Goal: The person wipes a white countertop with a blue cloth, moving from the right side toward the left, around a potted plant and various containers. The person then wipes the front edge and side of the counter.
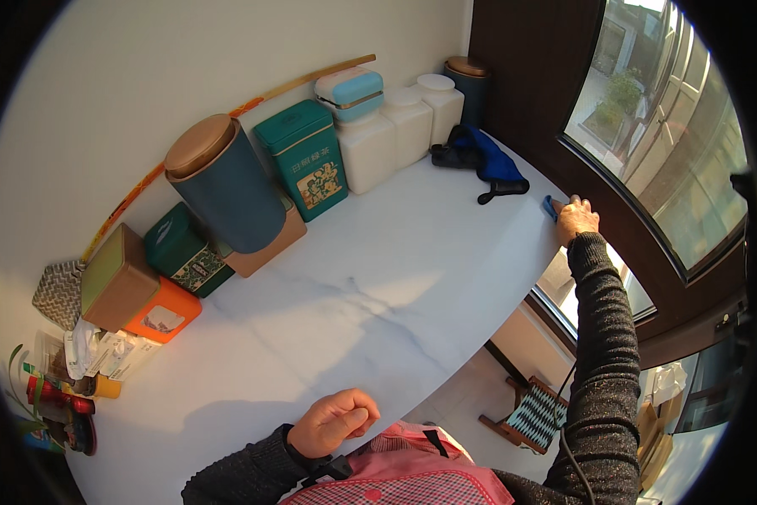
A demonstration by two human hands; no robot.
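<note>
My right hand (578, 219) reaches to the far right end of a white marble-patterned tabletop (328, 303). Its fingers press on a blue cloth (549, 207), most of which the hand covers. Close to my body, my left hand (335, 421) is curled into a loose fist above the table's front edge, and nothing shows in it. A blue and black fabric item (489, 161) with a loop lies crumpled on the table, a little left of and beyond my right hand.
Along the wall stand a blue canister (227, 189), a green tea tin (306, 161), white square jars (366, 151) and an orange box (167, 309). A dark door (524, 76) with glass borders the right end. A folding stool (533, 413) sits on the floor below.
</note>
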